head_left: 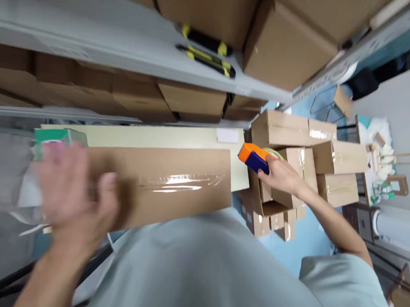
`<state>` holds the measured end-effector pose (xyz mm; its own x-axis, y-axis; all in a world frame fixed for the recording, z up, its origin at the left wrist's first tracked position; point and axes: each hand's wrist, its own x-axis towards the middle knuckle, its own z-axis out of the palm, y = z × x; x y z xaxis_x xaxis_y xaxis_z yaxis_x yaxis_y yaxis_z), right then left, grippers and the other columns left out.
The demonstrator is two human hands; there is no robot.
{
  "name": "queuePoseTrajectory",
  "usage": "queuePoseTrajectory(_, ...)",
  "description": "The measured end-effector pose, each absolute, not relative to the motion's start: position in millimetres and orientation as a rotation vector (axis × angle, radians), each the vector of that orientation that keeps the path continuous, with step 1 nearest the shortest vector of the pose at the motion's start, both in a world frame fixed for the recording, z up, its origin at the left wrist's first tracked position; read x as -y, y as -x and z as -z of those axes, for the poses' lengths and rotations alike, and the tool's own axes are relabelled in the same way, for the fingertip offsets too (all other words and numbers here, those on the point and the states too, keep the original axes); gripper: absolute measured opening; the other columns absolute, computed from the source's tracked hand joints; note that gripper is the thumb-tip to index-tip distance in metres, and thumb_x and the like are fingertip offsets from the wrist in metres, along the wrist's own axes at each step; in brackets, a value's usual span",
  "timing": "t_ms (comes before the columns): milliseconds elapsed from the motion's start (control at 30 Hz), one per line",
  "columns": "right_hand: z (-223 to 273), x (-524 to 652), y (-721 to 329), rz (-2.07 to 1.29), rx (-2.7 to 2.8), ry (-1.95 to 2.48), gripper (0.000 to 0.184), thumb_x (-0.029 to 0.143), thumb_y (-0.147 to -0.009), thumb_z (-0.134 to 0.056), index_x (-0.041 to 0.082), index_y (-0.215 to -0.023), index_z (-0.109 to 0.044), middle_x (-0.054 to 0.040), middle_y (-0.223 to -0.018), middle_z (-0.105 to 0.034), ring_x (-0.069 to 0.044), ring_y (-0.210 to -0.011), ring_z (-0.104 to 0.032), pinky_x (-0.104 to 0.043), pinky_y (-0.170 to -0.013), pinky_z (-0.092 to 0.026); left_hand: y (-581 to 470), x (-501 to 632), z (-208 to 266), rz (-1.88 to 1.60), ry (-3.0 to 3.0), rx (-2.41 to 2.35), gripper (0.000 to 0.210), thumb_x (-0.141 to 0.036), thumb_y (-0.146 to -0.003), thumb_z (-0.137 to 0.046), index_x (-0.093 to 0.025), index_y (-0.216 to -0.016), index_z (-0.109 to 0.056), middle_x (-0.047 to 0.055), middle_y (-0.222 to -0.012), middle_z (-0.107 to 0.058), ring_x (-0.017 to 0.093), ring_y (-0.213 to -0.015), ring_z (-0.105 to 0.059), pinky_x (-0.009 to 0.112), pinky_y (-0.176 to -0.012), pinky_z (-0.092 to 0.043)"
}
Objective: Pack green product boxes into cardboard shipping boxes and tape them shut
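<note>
A long cardboard box (pixel 174 189) lies on the pale table (pixel 139 135) in front of me, a strip of shiny clear tape along its top. Over the box's left end is my left hand (pixel 78 191), blurred, with fingers stretched out and thumb apart; whether it touches the cardboard I cannot tell. My right hand (pixel 280 175) is closed around an orange and dark blue tape dispenser (pixel 255 158), held past the box's right end. Part of a yellowish ring shows behind that hand. Just beyond my left fingers sits a green and clear package (pixel 57 136).
Above the table, a grey shelf (pixel 110 53) carries two yellow and black box cutters (pixel 208 58) and cardboard boxes (pixel 293 42). More cartons (pixel 341 158) are stacked on the right, over a blue floor (pixel 303 249). A small white block (pixel 227 136) lies on the table.
</note>
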<state>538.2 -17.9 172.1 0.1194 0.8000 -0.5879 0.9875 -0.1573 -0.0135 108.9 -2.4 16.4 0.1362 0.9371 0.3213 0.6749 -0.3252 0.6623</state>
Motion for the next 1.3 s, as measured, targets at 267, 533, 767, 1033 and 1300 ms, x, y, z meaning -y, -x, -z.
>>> queuePoseTrajectory(267,-217,-41,-464,0.592,-2.465,-1.801,0.022,0.038,-0.111,-0.051,0.02,-0.123,-0.053,-0.0101,-0.094,-0.069,-0.029,-0.08,-0.065,-0.043,-0.08,-0.056,-225,-24,-94,-1.376,-2.42,-0.903,0.084,-0.021,-0.111,-0.053,-0.022,-0.183,-0.009,0.015,-0.17,-0.055,0.028,-0.157,-0.056,0.045,-0.127,-0.052)
queuePoseTrajectory(533,-194,-214,-346,0.442,-2.754,-1.563,0.013,0.031,-0.104,-0.064,0.023,-0.099,-0.055,-0.0065,-0.098,-0.066,-0.024,-0.087,-0.062,-0.038,-0.086,-0.054,-181,-138,-55,-1.289,-2.166,-1.332,0.073,-0.03,-0.11,-0.046,-0.014,-0.179,-0.027,0.023,-0.184,-0.027,0.038,-0.165,-0.044,0.054,-0.128,-0.05)
queuePoseTrajectory(767,-179,-301,-264,0.281,-2.493,-1.655,0.009,0.025,-0.097,-0.071,0.019,-0.103,-0.068,-0.0089,-0.102,-0.075,-0.026,-0.096,-0.069,-0.034,-0.088,-0.055,-135,-212,-56,-0.907,-2.058,-1.532,0.075,-0.017,-0.096,-0.048,-0.005,-0.17,-0.043,0.027,-0.179,-0.036,0.041,-0.165,-0.042,0.059,-0.126,-0.049)
queuePoseTrajectory(1033,-173,-310,-257,0.247,-2.362,-1.686,0.016,0.025,-0.105,-0.073,0.014,-0.116,-0.074,-0.0091,-0.114,-0.079,-0.024,-0.107,-0.075,-0.032,-0.091,-0.06,-139,-167,-23,-0.952,-2.062,-1.457,0.069,-0.023,-0.103,-0.04,-0.007,-0.169,-0.046,0.021,-0.181,-0.036,0.037,-0.169,-0.035,0.057,-0.132,-0.043)
queuePoseTrajectory(1300,-175,-292,-251,0.112,-2.439,-1.823,0.041,0.034,-0.107,-0.075,0.016,-0.143,-0.067,-0.0135,-0.144,-0.07,-0.029,-0.128,-0.071,-0.048,-0.108,-0.062,-191,-117,-12,-0.953,-2.189,-1.292,0.067,-0.026,-0.105,-0.039,-0.013,-0.171,-0.047,0.017,-0.18,-0.037,0.035,-0.168,-0.035,0.056,-0.134,-0.042)
